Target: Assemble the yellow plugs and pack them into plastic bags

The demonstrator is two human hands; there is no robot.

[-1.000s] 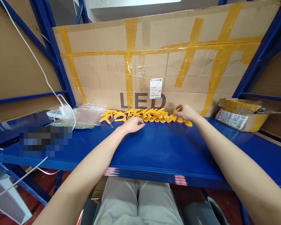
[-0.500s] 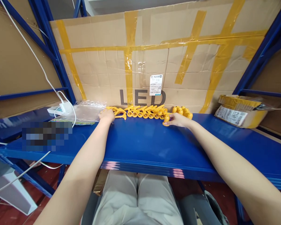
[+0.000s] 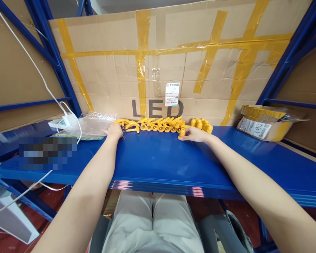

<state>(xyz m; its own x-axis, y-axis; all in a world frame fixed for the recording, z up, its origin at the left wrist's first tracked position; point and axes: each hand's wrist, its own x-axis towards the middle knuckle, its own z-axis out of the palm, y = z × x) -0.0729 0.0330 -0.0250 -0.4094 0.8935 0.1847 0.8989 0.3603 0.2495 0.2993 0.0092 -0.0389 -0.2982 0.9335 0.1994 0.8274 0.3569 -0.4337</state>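
My right hand [image 3: 196,135] pinches a short yellow plastic piece [image 3: 182,133] just above the blue shelf. Behind its fingers and wrist stand several similar rounded yellow pieces [image 3: 206,125]. To the left runs a row of yellow funnel-ended plastic parts [image 3: 160,128], their round open ends facing me. My left hand [image 3: 114,131] appears curled at the left end of the yellow parts, its fingers mostly hidden. Small dark chain-like bits [image 3: 124,131] show at its right side. Beside them lies a curved, hook-shaped yellow part [image 3: 133,127].
A clear plastic bag [image 3: 94,124] lies left of my left hand, near a white plug with a cable [image 3: 67,120]. A taped cardboard box [image 3: 263,123] sits at the right. Behind stands a large cardboard panel [image 3: 107,77]; the blue shelf [image 3: 152,161] has upright posts on both sides.
The whole view has shifted slightly. The yellow piece in my right hand now stands more upright. Beside my left hand, the dark chain-like bits have come into clearer view.
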